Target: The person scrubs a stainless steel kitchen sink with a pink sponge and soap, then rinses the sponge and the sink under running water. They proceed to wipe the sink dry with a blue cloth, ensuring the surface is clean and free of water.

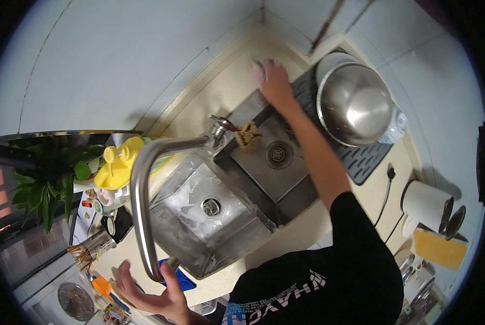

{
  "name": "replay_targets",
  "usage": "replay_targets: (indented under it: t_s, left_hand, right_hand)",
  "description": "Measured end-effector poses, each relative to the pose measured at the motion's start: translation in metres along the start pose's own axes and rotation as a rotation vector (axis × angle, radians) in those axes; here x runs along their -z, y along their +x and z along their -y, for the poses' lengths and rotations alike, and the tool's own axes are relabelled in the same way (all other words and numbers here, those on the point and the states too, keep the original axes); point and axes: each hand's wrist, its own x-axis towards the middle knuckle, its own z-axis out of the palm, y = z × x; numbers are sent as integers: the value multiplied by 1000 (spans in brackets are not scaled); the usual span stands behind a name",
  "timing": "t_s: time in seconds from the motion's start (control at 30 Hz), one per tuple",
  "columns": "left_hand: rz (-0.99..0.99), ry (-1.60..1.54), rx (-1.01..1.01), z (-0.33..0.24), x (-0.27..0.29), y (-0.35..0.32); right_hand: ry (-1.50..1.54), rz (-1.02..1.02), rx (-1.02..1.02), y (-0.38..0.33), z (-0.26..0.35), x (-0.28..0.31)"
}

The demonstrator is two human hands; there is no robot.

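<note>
My right hand (272, 81) reaches past the sink to the back corner of the pale counter (242, 62). Its fingers are bent, pressed down on the surface around a small pinkish-grey thing (259, 71), blurred and mostly covered. Beside the spout end of the tall steel faucet (145, 206), my left hand (150, 292) is held with thumb and fingers apart and nothing visible between them. Below the faucet lies a double steel sink. Wet suds coat its left basin (191, 208); a brown scrub brush (248, 136) hangs by the faucet handle at the right basin (302, 181).
A large steel bowl (356, 103) rests on a grey drying mat (361, 162) at the right. Left of the faucet stand a yellow pump dispenser (117, 162) and a green plant (47, 184). A blue cloth-like thing (181, 279) lies by the sink's near-left corner. A white canister (424, 203) stands far right.
</note>
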Motion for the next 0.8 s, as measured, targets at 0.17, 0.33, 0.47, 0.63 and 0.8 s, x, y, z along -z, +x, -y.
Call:
replay_targets:
  t_s: [0.17,0.33,0.47,0.63,0.8]
  left_hand:
    - [381,-305,306,24,3,4]
    - [372,-528,380,22,-3,-4]
    - [369,-667,554,7,-5,2]
    - [431,-695,407,14,-10,7]
    - [305,-596,615,3,-17,0]
  right_hand:
    - [-116,-50,273,39,-15,-43]
    - [-135,451,446,44,-2,-55]
    - [129,211,539,13,11,-41]
    - [0,192,202,40,-1,-31]
    - [-81,567,625,0,18,-48]
